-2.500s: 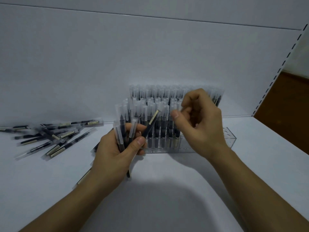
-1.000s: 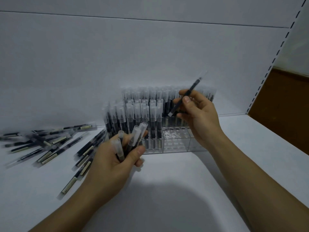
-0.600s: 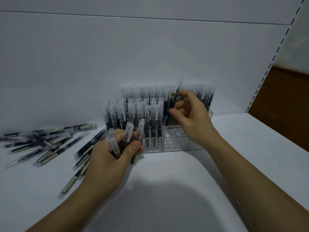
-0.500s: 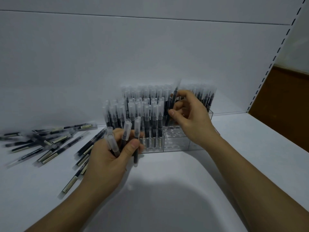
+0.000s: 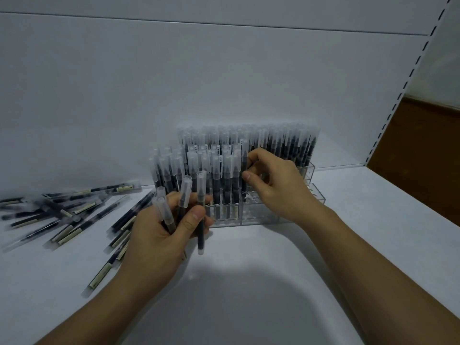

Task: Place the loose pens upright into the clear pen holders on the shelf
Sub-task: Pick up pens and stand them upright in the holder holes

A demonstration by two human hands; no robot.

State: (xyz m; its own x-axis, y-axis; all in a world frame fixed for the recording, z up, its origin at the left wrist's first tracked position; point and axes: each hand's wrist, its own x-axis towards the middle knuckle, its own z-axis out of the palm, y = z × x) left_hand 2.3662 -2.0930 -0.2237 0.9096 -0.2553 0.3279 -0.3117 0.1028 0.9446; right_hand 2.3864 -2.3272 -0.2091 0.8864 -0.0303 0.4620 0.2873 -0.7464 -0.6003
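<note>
A clear tiered pen holder [image 5: 251, 216] stands on the white shelf [image 5: 249, 282] against the back wall, most holes filled with upright black pens with frosted caps [image 5: 224, 158]. My right hand [image 5: 276, 185] pinches one black pen [image 5: 244, 175], which stands upright in a front hole of the holder. My left hand [image 5: 159, 235] grips a bundle of several pens [image 5: 185, 195] just left of the holder's front, caps pointing up; one pen [image 5: 200, 215] hangs lower than the others.
A heap of loose pens [image 5: 64, 210] lies on the shelf at the left, some reaching under my left hand. At the right, a slotted shelf upright [image 5: 408, 78] borders a brown wall area. Empty holes [image 5: 254, 195] show in the holder's front right.
My right hand has brought the pen down from a tilted position above the holder to upright in a front hole. My left hand's bundle has shifted slightly, one pen slipping lower.
</note>
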